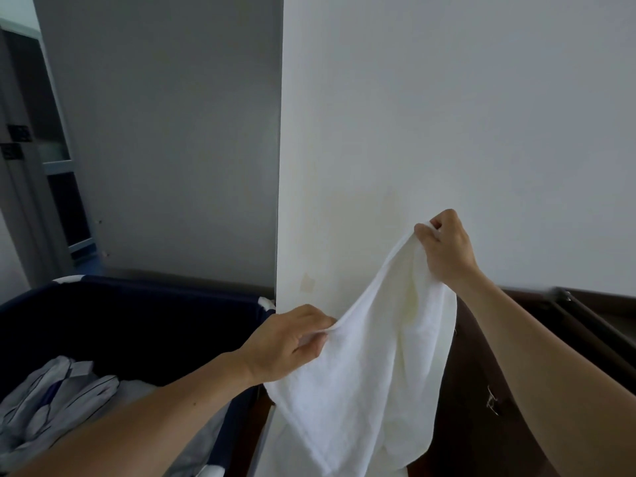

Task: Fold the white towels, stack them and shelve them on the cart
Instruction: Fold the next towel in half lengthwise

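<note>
A white towel point(371, 370) hangs in the air in front of a white wall corner. My left hand point(289, 342) pinches its upper edge at the lower left. My right hand point(445, 246) grips the same edge higher up on the right, fingers curled round the cloth. The towel droops between and below both hands, down past the bottom of the view. The dark wooden cart point(488, 401) stands low on the right, partly hidden behind the towel and my right forearm.
A dark blue fabric laundry bin point(130, 315) stands at the left, holding white linens with blue piping point(58, 401). A white wall corner point(280, 201) rises straight ahead. A grey door frame point(31, 160) is at the far left.
</note>
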Motion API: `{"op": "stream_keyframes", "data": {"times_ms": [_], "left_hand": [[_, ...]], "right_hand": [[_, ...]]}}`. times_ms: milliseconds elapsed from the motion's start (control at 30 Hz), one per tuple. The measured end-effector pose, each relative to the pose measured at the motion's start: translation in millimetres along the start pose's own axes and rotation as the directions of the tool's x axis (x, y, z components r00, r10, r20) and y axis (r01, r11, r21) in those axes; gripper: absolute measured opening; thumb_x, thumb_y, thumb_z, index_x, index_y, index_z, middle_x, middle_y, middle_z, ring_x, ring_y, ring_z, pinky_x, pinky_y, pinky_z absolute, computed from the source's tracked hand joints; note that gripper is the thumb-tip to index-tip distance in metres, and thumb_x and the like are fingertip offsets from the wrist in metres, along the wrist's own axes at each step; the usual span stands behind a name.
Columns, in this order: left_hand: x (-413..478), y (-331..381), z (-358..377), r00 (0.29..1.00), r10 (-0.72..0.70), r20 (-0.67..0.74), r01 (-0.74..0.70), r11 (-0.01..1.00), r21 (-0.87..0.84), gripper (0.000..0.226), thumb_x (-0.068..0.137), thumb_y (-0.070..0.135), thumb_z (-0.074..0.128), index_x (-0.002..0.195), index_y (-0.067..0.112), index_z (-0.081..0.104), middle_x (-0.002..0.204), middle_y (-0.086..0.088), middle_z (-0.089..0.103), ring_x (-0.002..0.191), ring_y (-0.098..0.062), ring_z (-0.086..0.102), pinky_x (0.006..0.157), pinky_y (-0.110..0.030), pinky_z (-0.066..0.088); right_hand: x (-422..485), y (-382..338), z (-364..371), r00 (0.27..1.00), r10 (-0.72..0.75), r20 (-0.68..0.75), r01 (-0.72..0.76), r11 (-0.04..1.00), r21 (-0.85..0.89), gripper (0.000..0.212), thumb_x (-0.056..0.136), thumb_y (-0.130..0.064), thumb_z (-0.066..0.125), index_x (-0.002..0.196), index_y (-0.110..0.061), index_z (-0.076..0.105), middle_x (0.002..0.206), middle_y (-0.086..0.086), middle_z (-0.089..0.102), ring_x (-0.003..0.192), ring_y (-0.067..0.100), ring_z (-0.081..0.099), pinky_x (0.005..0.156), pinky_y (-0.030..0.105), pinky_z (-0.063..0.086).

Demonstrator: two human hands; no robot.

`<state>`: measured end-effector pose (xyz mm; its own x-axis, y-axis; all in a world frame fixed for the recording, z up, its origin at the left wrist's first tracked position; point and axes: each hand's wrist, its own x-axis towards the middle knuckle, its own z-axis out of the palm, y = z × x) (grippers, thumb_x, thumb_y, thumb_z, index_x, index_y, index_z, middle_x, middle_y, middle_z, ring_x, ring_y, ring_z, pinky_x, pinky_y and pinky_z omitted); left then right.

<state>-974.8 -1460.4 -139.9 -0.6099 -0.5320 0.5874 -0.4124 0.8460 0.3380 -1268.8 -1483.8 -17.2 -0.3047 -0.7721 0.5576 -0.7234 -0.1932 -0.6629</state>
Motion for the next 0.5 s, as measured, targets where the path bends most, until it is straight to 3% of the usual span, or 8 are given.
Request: {"op": "stream_keyframes", "data": {"times_ms": [133, 200, 233, 333, 433, 500], "left_hand": [[-3.4, -4.7, 6.4, 0.975, 0.165, -0.152, -0.134, 0.972, 0.195, 0.021, 0.099, 0.027, 0.057, 0.119, 0.024, 0.064, 0.097, 0.01, 0.071, 0.079, -0.006, 0.069, 0.066, -0.021, 0.058], [-3.9, -4.7, 7.1, 0.975, 0.139, -0.174, -0.097, 0.968, 0.231, 0.014, 0.097, 0.03, 0.059, 0.106, 0.022, 0.067, 0.088, 0.011, 0.071, 0.072, -0.004, 0.067, 0.062, -0.022, 0.058], [-3.8, -6.0, 6.7, 0.984, 0.052, -0.17, -0.013, 0.975, 0.224, 0.015, 0.097, 0.034, 0.058, 0.102, 0.022, 0.067, 0.086, 0.012, 0.071, 0.07, -0.004, 0.066, 0.062, -0.023, 0.058], [-6.3, -16.5, 2.2, 0.971, -0.224, -0.088, 0.234, 0.963, 0.136, 0.02, 0.098, 0.038, 0.056, 0.11, 0.024, 0.066, 0.093, 0.015, 0.069, 0.077, -0.003, 0.065, 0.071, -0.026, 0.058], [-12.5, -22.6, -3.7, 0.976, -0.213, 0.045, 0.208, 0.973, 0.095, 0.02, 0.099, 0.031, 0.058, 0.115, 0.024, 0.064, 0.101, 0.023, 0.059, 0.086, 0.002, 0.06, 0.078, -0.009, 0.046], [-18.5, -22.6, -5.0, 0.97, -0.184, 0.161, 0.172, 0.982, 0.084, 0.02, 0.098, 0.03, 0.059, 0.117, 0.025, 0.065, 0.106, 0.023, 0.055, 0.092, 0.003, 0.058, 0.081, -0.006, 0.043]], "right_hand": [[1.2, 5.2, 1.4, 1.0, 0.022, -0.003, -0.022, 1.0, -0.002, 0.021, 0.098, -0.027, 0.052, 0.091, -0.011, 0.04, 0.096, 0.004, 0.049, 0.073, 0.01, 0.043, 0.06, 0.026, 0.036], [2.6, 6.2, 1.8, 1.0, 0.021, -0.009, -0.021, 1.0, -0.003, 0.021, 0.098, -0.027, 0.052, 0.09, -0.011, 0.04, 0.096, 0.004, 0.049, 0.072, 0.01, 0.043, 0.06, 0.026, 0.035], [3.2, 6.1, 1.9, 1.0, 0.018, -0.011, -0.018, 1.0, -0.004, 0.021, 0.098, -0.027, 0.052, 0.09, -0.011, 0.04, 0.096, 0.004, 0.049, 0.072, 0.01, 0.043, 0.059, 0.026, 0.035], [4.3, 7.1, 2.6, 1.0, 0.014, -0.019, -0.014, 1.0, -0.013, 0.021, 0.099, -0.026, 0.051, 0.09, -0.011, 0.04, 0.094, 0.003, 0.048, 0.071, 0.01, 0.043, 0.059, 0.026, 0.035], [5.7, 11.4, 2.4, 0.999, 0.03, -0.038, -0.031, 0.999, -0.015, 0.02, 0.098, -0.025, 0.05, 0.089, -0.012, 0.038, 0.093, 0.001, 0.046, 0.07, 0.01, 0.042, 0.058, 0.027, 0.034], [7.2, 14.4, 2.2, 0.998, 0.048, -0.05, -0.049, 0.999, -0.01, 0.019, 0.098, -0.024, 0.049, 0.088, -0.012, 0.038, 0.093, 0.002, 0.045, 0.069, 0.011, 0.041, 0.058, 0.027, 0.034]]}}
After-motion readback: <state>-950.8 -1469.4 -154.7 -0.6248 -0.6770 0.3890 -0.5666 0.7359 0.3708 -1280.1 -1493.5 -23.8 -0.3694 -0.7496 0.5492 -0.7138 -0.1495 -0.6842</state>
